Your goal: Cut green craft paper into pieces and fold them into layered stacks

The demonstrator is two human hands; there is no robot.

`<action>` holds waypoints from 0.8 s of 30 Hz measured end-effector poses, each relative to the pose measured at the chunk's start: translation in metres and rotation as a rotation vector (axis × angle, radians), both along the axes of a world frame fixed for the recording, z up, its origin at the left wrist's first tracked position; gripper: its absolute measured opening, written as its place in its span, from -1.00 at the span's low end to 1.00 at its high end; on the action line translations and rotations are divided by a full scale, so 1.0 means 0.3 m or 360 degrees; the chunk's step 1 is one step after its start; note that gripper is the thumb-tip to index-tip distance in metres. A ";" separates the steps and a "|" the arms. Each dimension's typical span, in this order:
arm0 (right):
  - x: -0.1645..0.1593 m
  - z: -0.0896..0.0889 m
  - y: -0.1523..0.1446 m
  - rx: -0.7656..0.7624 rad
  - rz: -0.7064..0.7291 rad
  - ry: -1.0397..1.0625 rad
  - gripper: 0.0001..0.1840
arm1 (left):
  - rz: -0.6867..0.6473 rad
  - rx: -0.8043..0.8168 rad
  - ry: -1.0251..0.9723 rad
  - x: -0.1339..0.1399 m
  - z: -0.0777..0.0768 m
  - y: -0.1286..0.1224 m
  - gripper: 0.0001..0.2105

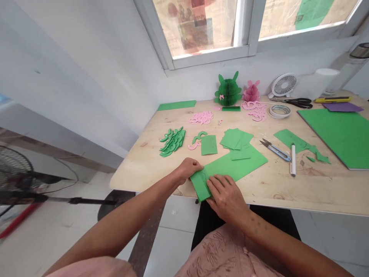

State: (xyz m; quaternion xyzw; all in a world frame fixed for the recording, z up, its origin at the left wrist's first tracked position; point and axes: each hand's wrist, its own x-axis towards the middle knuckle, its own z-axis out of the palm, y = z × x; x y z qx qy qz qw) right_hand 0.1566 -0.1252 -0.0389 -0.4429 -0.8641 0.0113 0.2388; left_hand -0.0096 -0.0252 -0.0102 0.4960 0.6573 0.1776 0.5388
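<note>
A long green sheet of paper (245, 163) lies slantwise near the table's front edge, its left end folded over into a narrow flap. My left hand (188, 169) pinches the far corner of that flap between thumb and fingers. Across the near part of the same sheet rests my right hand (226, 194), fingers on top and thumb at the front edge. Faint pencil-like curves show on the flap. Small green paper squares (232, 138) overlap the sheet's far side. Another green square (209, 145) lies beyond my left hand, beside curved green and pink cutouts.
Blue thread snips (275, 149) and a white marker (293, 159) lie to the right, near green scraps. Piles of green cutouts (173, 142) and pink cutouts (201, 117) lie further left. Along the back stand a green paper animal (228, 90), a small fan (284, 84) and black scissors (298, 102).
</note>
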 end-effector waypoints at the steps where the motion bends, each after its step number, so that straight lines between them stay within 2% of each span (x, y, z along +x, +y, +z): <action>1: -0.006 -0.002 0.002 0.0007 -0.0012 -0.0002 -0.58 | 0.0013 0.0000 -0.0006 -0.005 0.000 -0.001 -0.76; 7: -0.033 -0.021 0.023 0.0127 -0.0042 -0.0068 -0.65 | 0.0117 0.0033 -0.0024 -0.039 -0.017 -0.013 -0.80; 11: -0.022 -0.006 0.062 0.0152 -0.0010 -0.0124 -0.67 | 0.0215 0.0090 -0.0026 -0.047 -0.018 -0.021 -0.75; 19: 0.096 0.026 0.197 0.0214 0.0072 -0.0226 -0.70 | 0.0376 0.0144 -0.0096 0.025 -0.002 0.017 -0.75; 24: 0.168 0.025 0.186 0.0207 0.0186 -0.0263 -0.67 | 0.0312 0.0078 -0.0165 0.060 0.007 -0.002 -0.78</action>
